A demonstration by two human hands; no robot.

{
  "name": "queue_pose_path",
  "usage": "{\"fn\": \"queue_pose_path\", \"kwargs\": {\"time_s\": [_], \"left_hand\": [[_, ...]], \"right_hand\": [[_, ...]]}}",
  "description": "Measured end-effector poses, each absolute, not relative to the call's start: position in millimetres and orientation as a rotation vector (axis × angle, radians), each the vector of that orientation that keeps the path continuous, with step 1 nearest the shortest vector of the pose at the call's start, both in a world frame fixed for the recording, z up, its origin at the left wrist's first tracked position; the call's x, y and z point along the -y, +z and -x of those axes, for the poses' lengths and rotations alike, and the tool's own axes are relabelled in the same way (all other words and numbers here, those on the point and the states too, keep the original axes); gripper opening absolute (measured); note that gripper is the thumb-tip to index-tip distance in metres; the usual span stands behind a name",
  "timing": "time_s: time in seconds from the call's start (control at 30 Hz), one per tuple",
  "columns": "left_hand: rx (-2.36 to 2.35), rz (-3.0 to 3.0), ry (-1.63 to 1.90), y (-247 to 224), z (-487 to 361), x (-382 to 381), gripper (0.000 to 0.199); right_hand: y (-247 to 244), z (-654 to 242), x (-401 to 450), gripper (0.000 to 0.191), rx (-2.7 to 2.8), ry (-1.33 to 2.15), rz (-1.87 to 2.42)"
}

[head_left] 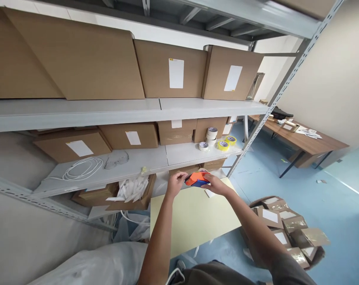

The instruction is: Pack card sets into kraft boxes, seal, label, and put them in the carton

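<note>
My right hand (216, 185) is wrapped round the right side of an orange-and-blue tape dispenser (195, 179), holding it above a pale yellow tabletop (194, 217). At the dispenser's dark left end, the fingers of my left hand (176, 184) are pinched together; what lies between them is too small to make out. A small white piece (209, 193) is on the tabletop below my right hand.
Metal shelving (114, 113) with cardboard boxes (170, 71) stands in front. Tape rolls (223, 145) and a white cable coil (83, 168) lie on its middle shelf. Packed cartons (282, 225) are piled on the floor at right, a brown desk (310, 138) beyond.
</note>
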State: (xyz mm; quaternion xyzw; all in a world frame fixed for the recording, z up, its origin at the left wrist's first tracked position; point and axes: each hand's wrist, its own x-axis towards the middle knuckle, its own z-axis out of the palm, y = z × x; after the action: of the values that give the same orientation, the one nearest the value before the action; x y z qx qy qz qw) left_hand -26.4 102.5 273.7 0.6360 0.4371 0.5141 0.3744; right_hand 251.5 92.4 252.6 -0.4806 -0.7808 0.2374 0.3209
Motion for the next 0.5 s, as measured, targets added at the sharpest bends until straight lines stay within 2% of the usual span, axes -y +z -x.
{"fn": "queue_pose_path", "kwargs": {"time_s": [0.2, 0.4, 0.5], "left_hand": [[-1.365, -1.696, 1.458, 290, 30, -108, 0.025], [-1.47, -1.71, 1.551, 299, 21, -115, 0.026], [-1.581, -1.662, 1.717, 301, 6, -113, 0.029]], "right_hand": [[285, -231, -88, 0.037, 2.092, 0.769, 1.187], [324, -242, -100, 0.036, 2.181, 0.864, 1.17], [332, -247, -113, 0.036, 2.202, 0.878, 1.11]]}}
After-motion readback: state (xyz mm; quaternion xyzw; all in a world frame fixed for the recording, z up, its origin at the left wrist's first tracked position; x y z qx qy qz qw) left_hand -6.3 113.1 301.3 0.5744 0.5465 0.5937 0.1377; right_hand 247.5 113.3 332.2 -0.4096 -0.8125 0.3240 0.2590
